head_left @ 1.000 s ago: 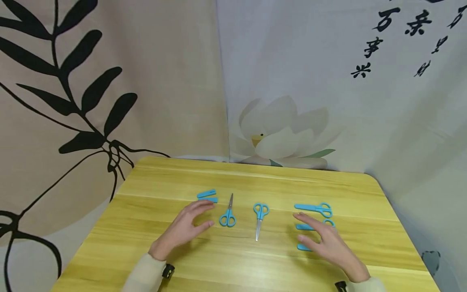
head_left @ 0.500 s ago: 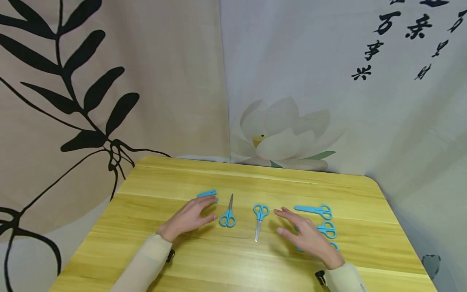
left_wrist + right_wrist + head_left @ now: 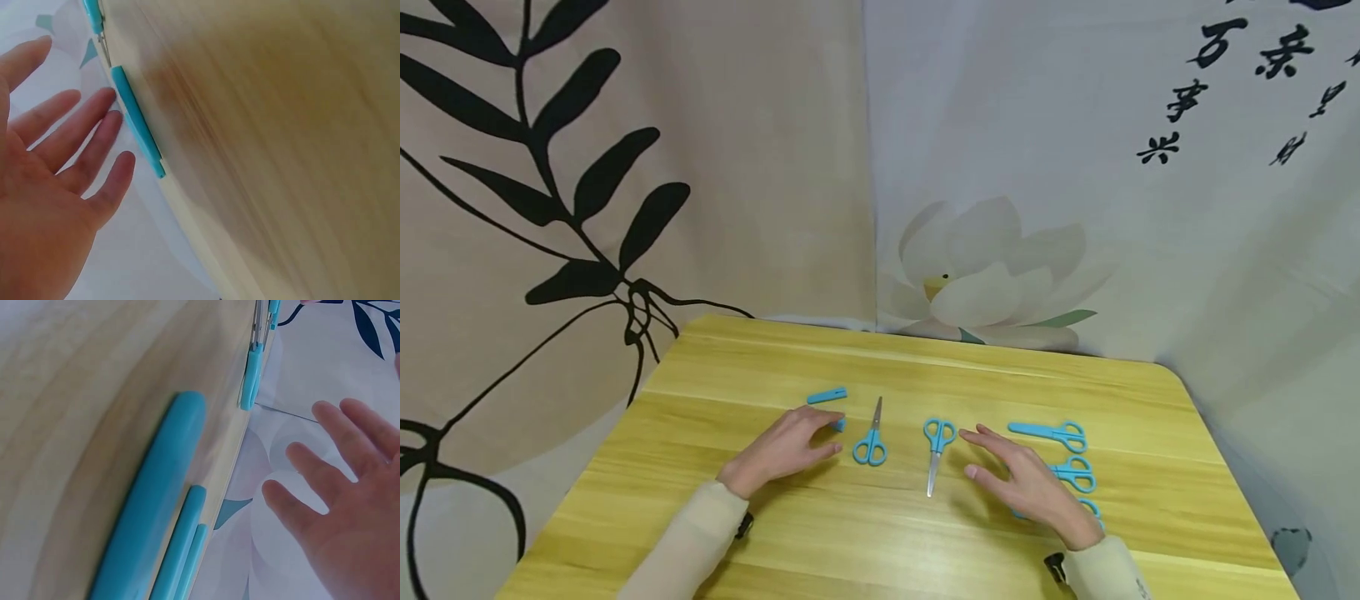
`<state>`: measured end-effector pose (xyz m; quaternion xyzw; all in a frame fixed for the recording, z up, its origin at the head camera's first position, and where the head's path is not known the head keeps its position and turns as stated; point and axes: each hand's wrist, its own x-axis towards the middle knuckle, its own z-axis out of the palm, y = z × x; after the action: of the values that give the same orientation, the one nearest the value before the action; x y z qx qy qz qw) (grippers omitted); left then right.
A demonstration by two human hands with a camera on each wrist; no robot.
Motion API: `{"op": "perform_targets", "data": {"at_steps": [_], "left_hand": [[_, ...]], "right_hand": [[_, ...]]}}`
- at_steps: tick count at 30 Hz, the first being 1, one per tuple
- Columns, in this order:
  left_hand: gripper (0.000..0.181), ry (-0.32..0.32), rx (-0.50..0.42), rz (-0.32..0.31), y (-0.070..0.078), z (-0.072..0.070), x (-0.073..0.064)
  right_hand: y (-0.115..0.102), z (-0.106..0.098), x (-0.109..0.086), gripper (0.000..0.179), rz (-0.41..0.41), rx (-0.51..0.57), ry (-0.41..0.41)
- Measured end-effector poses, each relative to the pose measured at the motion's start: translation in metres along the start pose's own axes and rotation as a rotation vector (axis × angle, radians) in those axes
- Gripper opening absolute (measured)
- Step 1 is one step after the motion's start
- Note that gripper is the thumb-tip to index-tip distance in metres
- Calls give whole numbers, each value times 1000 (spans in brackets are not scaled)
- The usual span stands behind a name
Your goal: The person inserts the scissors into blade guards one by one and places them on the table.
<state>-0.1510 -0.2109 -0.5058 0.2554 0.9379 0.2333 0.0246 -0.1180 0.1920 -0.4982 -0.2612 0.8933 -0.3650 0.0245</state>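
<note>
My left grip (image 3: pixel 785 447) is loose and holds nothing, its fingers partly hiding the nearer blade cover (image 3: pixel 838 424); I cannot tell if they touch it. The farther blade cover (image 3: pixel 827 396) lies just beyond. My right grip (image 3: pixel 1028 481) is likewise relaxed and unfilled, over the bench (image 3: pixel 880 550), near three sheathed scissors: the far pair (image 3: pixel 1045 431), middle pair (image 3: pixel 1060 472) and near pair (image 3: pixel 1087 502), the last two partly hidden. Between my grips lie the left bare scissors (image 3: pixel 872 436), tip away from me, and the right bare scissors (image 3: pixel 935 448), tip towards me. That tip could prick me if I reached in low, and a careless sweep of my left fingers might skid a cover.
</note>
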Motion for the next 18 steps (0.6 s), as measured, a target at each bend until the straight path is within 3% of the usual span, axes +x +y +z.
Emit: {"op": "perform_targets", "data": {"at_steps": [7,12,18], "left_hand": [[40,22,4,111,-9,-5,7],[37,-43,-18,103,-14,-7,12],[29,-72,-26,77,-21,-7,14]], "right_hand": [[-1,1,6,51,7,0,-15],[-1,0,8,49,4,4,-16],[0,-1,10,47,-13,-10,-12]]}}
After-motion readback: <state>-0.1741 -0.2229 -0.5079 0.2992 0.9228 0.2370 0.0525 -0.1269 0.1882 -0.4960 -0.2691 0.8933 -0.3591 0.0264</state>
